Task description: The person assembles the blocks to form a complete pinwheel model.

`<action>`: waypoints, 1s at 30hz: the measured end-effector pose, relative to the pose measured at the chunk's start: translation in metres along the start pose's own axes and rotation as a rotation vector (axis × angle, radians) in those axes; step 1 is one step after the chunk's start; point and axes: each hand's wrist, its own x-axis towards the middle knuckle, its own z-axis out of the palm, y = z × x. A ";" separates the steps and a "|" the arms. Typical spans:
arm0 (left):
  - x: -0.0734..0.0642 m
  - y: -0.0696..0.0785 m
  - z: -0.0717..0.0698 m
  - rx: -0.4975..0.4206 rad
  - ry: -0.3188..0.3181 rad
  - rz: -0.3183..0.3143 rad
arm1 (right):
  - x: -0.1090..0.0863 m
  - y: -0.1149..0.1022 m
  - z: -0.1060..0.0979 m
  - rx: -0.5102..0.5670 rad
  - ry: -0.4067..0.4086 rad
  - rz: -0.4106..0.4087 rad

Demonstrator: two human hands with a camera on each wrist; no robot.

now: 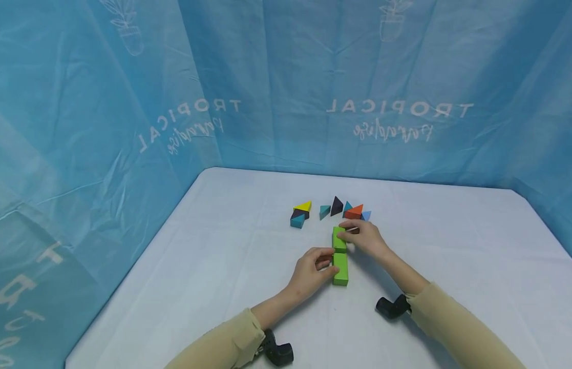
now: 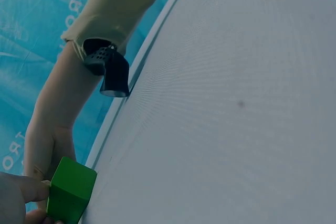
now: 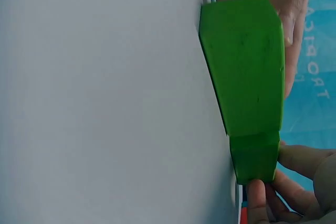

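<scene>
Two green rectangular blocks lie end to end on the white table in the head view. My left hand (image 1: 312,269) grips the nearer green block (image 1: 340,269), thumb near its front end and fingers by the joint. The farther green block (image 1: 339,240) is held by my right hand (image 1: 365,238), with fingers around its far end and the thumb at its side. Seen from the right wrist, the nearer block (image 3: 244,77) meets the farther block (image 3: 255,158), and right-hand fingertips (image 3: 256,195) touch the latter's end. The left wrist view shows one green block (image 2: 73,190) between the hands.
Beyond the hands, small triangular blocks stand in a loose row: a yellow block (image 1: 303,206), a teal block (image 1: 297,221), a black block (image 1: 337,206), an orange block (image 1: 354,211) and others. A blue printed curtain (image 1: 286,92) hangs behind the white table (image 1: 221,246).
</scene>
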 end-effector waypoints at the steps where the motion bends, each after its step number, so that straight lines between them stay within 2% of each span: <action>1: 0.000 0.000 0.000 -0.002 0.001 0.001 | -0.001 0.000 0.000 0.002 0.001 -0.003; 12: 0.002 -0.002 0.001 -0.005 -0.006 0.001 | -0.010 -0.001 0.001 0.020 0.008 0.004; 14: 0.003 -0.008 0.003 -0.003 -0.002 0.005 | -0.011 -0.001 0.000 0.014 0.010 0.002; 20: 0.012 -0.038 0.008 0.039 0.010 0.011 | -0.013 -0.001 0.000 0.031 0.011 0.013; 24: 0.011 -0.039 0.008 0.031 0.002 0.003 | -0.016 -0.002 0.000 0.040 0.009 0.011; 30: 0.002 -0.039 0.007 0.019 -0.011 -0.002 | -0.022 -0.002 0.003 0.035 -0.004 0.009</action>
